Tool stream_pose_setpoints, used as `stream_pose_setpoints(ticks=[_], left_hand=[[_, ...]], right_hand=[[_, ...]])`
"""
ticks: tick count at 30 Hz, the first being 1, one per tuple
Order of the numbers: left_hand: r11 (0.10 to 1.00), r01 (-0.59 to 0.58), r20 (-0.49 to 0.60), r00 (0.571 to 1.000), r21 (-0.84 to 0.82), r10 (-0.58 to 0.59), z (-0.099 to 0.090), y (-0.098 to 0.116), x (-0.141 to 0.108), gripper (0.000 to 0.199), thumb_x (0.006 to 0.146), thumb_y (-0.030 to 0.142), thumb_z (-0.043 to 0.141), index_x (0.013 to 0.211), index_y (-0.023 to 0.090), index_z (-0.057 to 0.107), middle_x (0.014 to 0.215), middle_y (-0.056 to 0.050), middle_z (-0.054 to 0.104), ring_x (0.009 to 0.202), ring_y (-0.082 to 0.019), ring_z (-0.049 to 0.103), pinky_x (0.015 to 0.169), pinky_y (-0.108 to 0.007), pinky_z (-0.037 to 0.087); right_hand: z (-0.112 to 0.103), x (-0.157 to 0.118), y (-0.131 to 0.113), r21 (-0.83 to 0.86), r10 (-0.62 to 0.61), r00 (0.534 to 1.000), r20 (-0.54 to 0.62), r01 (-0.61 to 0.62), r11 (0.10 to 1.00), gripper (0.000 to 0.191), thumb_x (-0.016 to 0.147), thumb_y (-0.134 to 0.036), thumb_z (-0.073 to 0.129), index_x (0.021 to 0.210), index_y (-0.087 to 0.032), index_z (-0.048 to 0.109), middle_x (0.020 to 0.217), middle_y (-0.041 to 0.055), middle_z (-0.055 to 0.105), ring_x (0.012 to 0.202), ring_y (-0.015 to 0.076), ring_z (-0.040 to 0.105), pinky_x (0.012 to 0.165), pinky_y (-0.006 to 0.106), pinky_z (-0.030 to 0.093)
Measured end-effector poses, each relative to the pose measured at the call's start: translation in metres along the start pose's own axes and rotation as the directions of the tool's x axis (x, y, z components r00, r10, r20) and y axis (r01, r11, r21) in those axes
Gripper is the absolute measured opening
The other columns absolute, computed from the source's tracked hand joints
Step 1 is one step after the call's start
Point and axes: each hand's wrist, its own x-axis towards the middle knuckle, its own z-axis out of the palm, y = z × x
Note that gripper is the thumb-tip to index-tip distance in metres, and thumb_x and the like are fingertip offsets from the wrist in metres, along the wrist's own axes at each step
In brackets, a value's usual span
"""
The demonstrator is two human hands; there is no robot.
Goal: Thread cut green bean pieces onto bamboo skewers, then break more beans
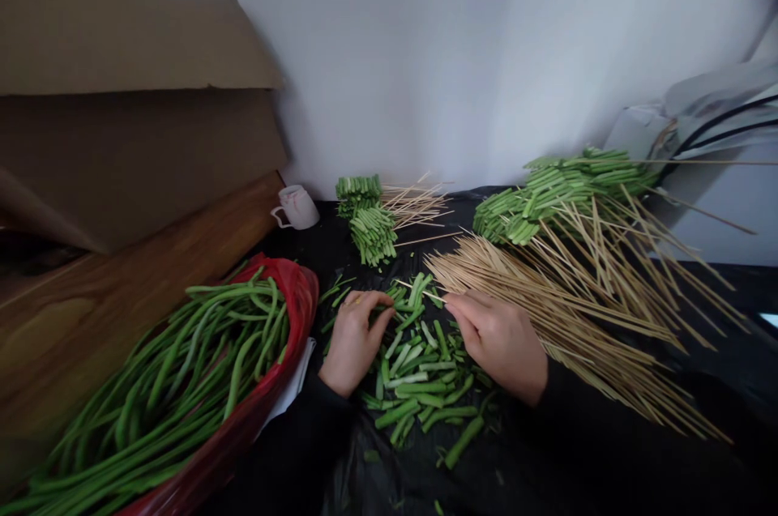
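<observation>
Your right hand (pixel 502 342) is clamped on a thin skewer (pixel 433 295), thumb against fingers, with a few green bean pieces (pixel 418 287) at its far end. The skewer sits above the upper edge of the cut beans (pixel 425 378) strewn on the black-covered desk (pixel 377 484). Your left hand (pixel 352 338) curves over their left side, thumb and forefinger near each other; you cannot tell whether they grip a piece. Bare skewers (pixel 547 313) lie just beside your right hand, below a loaded pile (pixel 577 188). Smaller loaded bundles (pixel 372 232) lie ahead, near a mug (pixel 297 206). Long beans (pixel 182 362) fill the red bag (pixel 304 289) at your left.
</observation>
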Motion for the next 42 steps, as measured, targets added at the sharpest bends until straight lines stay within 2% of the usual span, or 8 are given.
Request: stream_pose_setpoints(ticks=[4,8,11,14,19,34,37,42], left_hand=[[0.91,0.212,-0.08,0.963,-0.357,-0.256,-0.006,0.0,0.004,0.017,0.081,0.029,0.067,0.094,0.018,0.07,0.09,-0.005,0.073,0.084,-0.02,0.065,0.08,-0.033,0.048],[0.623,0.37,0.041,0.879,-0.689,-0.475,-0.009,0.0,0.007,0.028,0.071,0.034,0.078,0.092,0.017,0.074,0.089,-0.006,0.076,0.085,-0.019,0.067,0.081,-0.031,0.049],[0.358,0.411,0.187,0.834,-0.838,-0.519,-0.008,0.001,0.007,0.03,0.066,0.033,0.082,0.09,0.017,0.076,0.087,-0.004,0.076,0.084,-0.016,0.067,0.08,-0.027,0.049],[0.243,0.417,0.252,0.824,-0.876,-0.507,-0.007,0.003,0.007,0.029,0.063,0.029,0.085,0.087,0.016,0.077,0.084,-0.003,0.076,0.08,-0.012,0.065,0.077,-0.022,0.049],[0.209,0.428,0.278,0.818,-0.879,-0.504,-0.007,0.003,0.006,0.027,0.062,0.026,0.086,0.086,0.016,0.078,0.084,-0.003,0.075,0.078,-0.011,0.064,0.074,-0.021,0.049],[0.224,0.443,0.284,0.812,-0.868,-0.509,-0.008,0.005,0.006,0.028,0.062,0.026,0.085,0.086,0.015,0.077,0.084,-0.005,0.075,0.079,-0.013,0.065,0.077,-0.024,0.05],[0.251,0.444,0.274,0.817,-0.86,-0.508,-0.008,0.006,0.006,0.029,0.061,0.028,0.086,0.086,0.015,0.077,0.083,-0.005,0.075,0.078,-0.013,0.065,0.077,-0.025,0.05],[0.366,0.449,0.232,0.832,-0.815,-0.503,-0.007,0.002,0.005,0.029,0.063,0.03,0.084,0.088,0.016,0.078,0.086,-0.006,0.076,0.079,-0.015,0.066,0.08,-0.028,0.05]], right_hand=[[-0.001,0.0,-0.002,0.009,-0.001,1.0,-0.011,0.001,1.0,0.024,0.096,-0.018,0.044,0.101,-0.019,0.067,0.092,0.0053,0.07,0.086,0.0173,0.066,0.078,0.026,0.044],[-0.002,-0.002,-0.007,0.017,-0.02,1.0,0.009,0.02,1.0,0.024,0.096,-0.018,0.043,0.101,-0.019,0.067,0.082,0.0039,0.067,0.079,0.0165,0.064,0.073,0.026,0.041],[-0.002,-0.003,-0.01,0.02,-0.03,0.999,0.019,0.029,0.999,0.025,0.096,-0.019,0.042,0.101,-0.019,0.067,0.08,0.0032,0.066,0.074,0.0152,0.062,0.069,0.026,0.039],[-0.002,-0.004,-0.012,0.036,-0.036,0.999,0.025,0.035,0.999,0.026,0.096,-0.018,0.042,0.101,-0.019,0.067,0.081,0.0038,0.067,0.076,0.0147,0.062,0.069,0.025,0.039],[-0.001,-0.004,-0.012,0.035,-0.036,0.998,0.054,0.034,0.999,0.027,0.095,-0.016,0.042,0.102,-0.019,0.067,0.078,0.0033,0.066,0.074,0.0144,0.061,0.067,0.025,0.038],[0.0,-0.006,-0.011,0.029,-0.023,0.996,0.082,0.02,0.999,0.026,0.096,-0.018,0.042,0.103,-0.019,0.066,0.079,0.0024,0.064,0.074,0.0152,0.06,0.067,0.027,0.036],[0.001,-0.006,-0.011,0.023,-0.021,0.996,0.082,0.019,1.0,0.025,0.095,-0.017,0.042,0.102,-0.02,0.066,0.08,0.0026,0.065,0.074,0.0146,0.06,0.065,0.027,0.035],[0.001,-0.006,-0.013,0.009,-0.014,0.996,0.092,0.013,1.0,0.025,0.094,-0.016,0.042,0.098,-0.02,0.067,0.079,0.0017,0.065,0.071,0.0138,0.058,0.062,0.027,0.033]])
